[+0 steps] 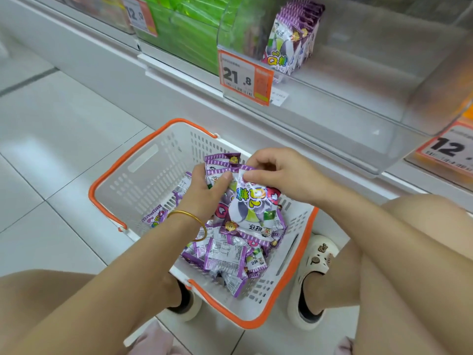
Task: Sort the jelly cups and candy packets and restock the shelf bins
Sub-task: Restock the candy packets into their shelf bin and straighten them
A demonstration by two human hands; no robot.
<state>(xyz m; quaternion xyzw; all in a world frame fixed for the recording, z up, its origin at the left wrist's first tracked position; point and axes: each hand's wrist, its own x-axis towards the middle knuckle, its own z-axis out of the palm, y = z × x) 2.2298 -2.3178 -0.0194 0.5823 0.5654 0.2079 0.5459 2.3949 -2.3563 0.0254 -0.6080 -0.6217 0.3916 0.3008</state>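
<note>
A white basket with an orange rim [151,160] sits on the floor between my feet, holding several purple-and-white candy packets [225,254]. Over it, my left hand [207,190] grips a small stack of these packets [222,162]. My right hand [279,172] pinches the top edge of one more packet [253,203], which hangs against that stack. On the shelf above, a clear bin [358,103] holds a short row of the same purple packets [291,39] standing upright at its left side.
An orange price tag reading 21.8 [244,78] hangs on the bin's front. A bin of green packets [184,29] stands to the left, and another orange tag [448,149] to the right. White tiled floor [51,129] lies to the left. My knees flank the basket.
</note>
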